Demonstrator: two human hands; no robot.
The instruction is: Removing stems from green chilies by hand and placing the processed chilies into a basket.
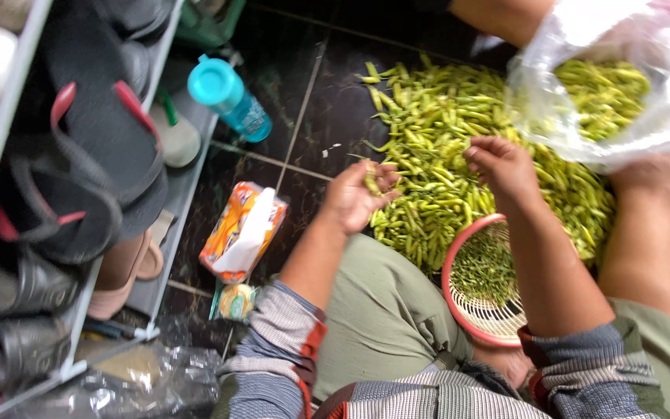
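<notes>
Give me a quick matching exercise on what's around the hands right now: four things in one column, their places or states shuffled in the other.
Things:
1. left hand
2. round basket
3. clear plastic bag
4. teal-capped bottle

Places or states:
A. lies on the dark floor beside the shoe rack
B. held up at the upper right, green chillies inside
C. holds a green chilli, palm up
D. sits between the knees, pink-rimmed, stems inside

Pairs: 1-C, 2-D, 3-B, 4-A
</notes>
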